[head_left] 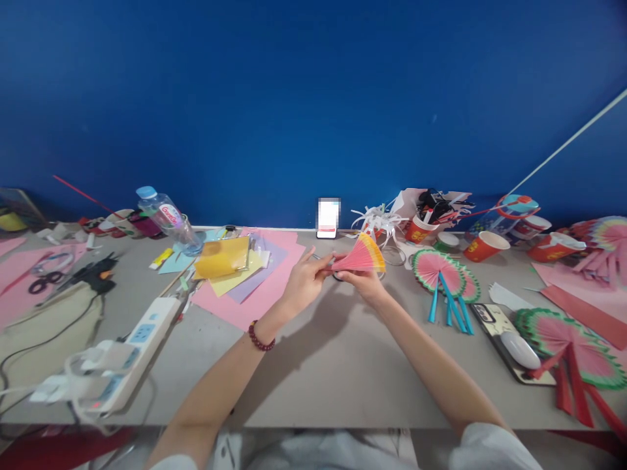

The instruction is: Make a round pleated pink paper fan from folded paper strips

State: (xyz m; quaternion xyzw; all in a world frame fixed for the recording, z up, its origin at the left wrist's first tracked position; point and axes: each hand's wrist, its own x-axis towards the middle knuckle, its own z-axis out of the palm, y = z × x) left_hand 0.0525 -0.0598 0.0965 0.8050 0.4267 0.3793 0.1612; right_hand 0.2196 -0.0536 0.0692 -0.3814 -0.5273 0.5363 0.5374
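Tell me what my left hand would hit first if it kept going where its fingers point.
Most likely the pink folded fan. Your left hand points right and away, its fingers just short of the fan's narrow end, which your right hand pinches. Depth is unclear, so they may already touch.

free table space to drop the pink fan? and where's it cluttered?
Biggest bare patch: table front centre, below the pink fan, between the power strip and the white mouse. There is a narrower strip between the glue gun and the paper sheets. Crowded: back edge with cups, right side with finished fans.
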